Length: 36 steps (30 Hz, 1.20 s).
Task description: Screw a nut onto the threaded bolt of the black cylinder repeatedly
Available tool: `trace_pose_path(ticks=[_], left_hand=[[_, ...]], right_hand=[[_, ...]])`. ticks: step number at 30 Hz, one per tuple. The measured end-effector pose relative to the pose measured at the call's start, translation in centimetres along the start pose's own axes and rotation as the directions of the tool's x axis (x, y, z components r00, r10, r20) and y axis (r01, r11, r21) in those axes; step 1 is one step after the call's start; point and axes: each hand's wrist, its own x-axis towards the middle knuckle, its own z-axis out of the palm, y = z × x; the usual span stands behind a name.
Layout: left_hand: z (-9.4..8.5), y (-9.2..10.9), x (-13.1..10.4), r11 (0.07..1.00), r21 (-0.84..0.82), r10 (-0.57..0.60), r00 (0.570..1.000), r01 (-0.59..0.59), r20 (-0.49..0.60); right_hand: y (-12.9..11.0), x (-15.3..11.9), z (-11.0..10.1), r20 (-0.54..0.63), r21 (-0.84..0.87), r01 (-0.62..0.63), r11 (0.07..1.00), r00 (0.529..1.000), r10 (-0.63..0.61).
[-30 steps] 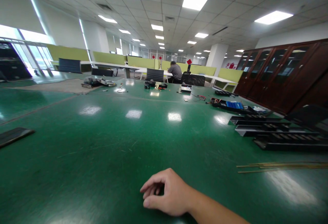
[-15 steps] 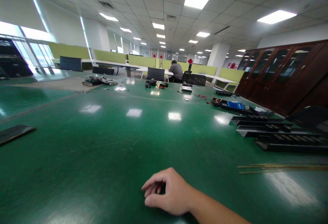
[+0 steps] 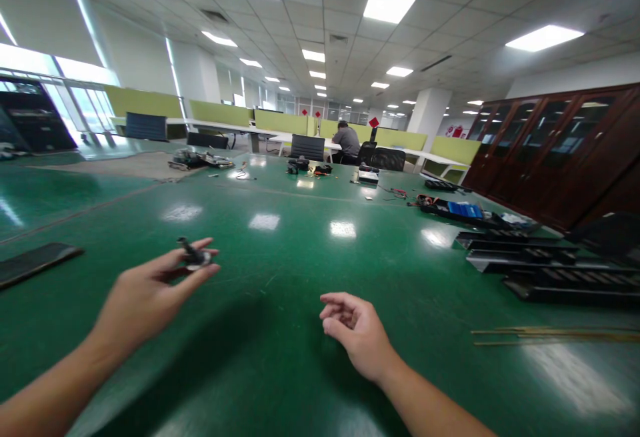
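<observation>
My left hand point(image 3: 145, 293) is raised above the green tabletop point(image 3: 280, 250) at the left. Its thumb and fingers are closed on a small part point(image 3: 196, 258) with a dark stem and a rounder, greyish-white base; its exact kind is too small and blurred to tell. To the right, my right hand point(image 3: 357, 330) hovers low over the table, its fingers loosely curled and a gap showing between thumb and fingertips. Nothing is visible in it.
Black metal channels point(image 3: 520, 260) lie at the right, with thin brass-coloured rods point(image 3: 550, 337) nearer me. A dark flat slab point(image 3: 37, 262) rests at the left. Farther back are a tray of blue items point(image 3: 463, 210) and loose tools point(image 3: 307, 168). A person point(image 3: 346, 140) sits beyond the table.
My left hand has come into view from the left, holding the small dark-stemmed part. My right hand has moved up and slightly to the right, its fingers still curled.
</observation>
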Motion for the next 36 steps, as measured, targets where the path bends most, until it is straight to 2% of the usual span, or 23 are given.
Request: trace_pose_path(ticks=[2,5,7,9,12,14,16,20,29,32,36], left_hand=[[3.6,2.0,-1.1,0.970,-0.241,0.042,0.965,0.022,0.260],[7.8,6.0,-3.2,0.951,-0.307,0.161,0.897,-0.029,0.413],[9.0,7.8,-4.5,0.950,-0.281,0.255,0.861,-0.138,0.441],[9.1,8.3,-5.6,0.922,-0.284,0.366,0.826,-0.261,0.429],[8.9,7.2,-6.8,0.874,-0.326,0.475,0.777,-0.362,0.412],[9.0,6.1,-7.4,0.872,-0.324,0.481,0.768,-0.367,0.423],[9.2,5.4,-7.7,0.881,-0.312,0.463,0.779,-0.354,0.423],[9.5,5.3,-7.9,0.884,-0.324,0.456,0.776,-0.337,0.437],[9.6,4.8,-8.0,0.810,-0.386,0.574,0.729,-0.441,0.373],[9.6,5.1,-8.3,0.778,-0.420,0.616,0.699,-0.467,0.363],[9.4,5.6,-8.4,0.764,-0.444,0.630,0.688,-0.467,0.360]], right_hand=[[-0.2,-0.1,-0.2,-0.051,-0.098,0.058,0.994,0.997,-0.064],[-0.9,-0.7,-0.2,-0.032,-0.252,0.131,0.959,0.989,-0.143],[-1.3,-1.3,-0.1,0.010,-0.292,0.150,0.945,0.988,-0.154],[-1.6,-1.7,0.1,0.078,-0.273,0.137,0.952,0.990,-0.120],[-1.8,-2.0,0.5,0.161,-0.269,0.134,0.954,0.983,-0.093],[-1.9,-2.0,0.6,0.192,-0.320,0.166,0.933,0.975,-0.108],[-2.1,-1.9,0.7,0.222,-0.397,0.203,0.895,0.968,-0.121],[-2.5,-1.8,0.8,0.241,-0.499,0.226,0.836,0.963,-0.117],[-2.5,-1.8,1.0,0.256,-0.512,0.240,0.825,0.959,-0.120],[-2.6,-1.9,1.0,0.275,-0.516,0.267,0.814,0.952,-0.138],[-2.5,-2.1,0.9,0.307,-0.501,0.309,0.808,0.937,-0.167]])
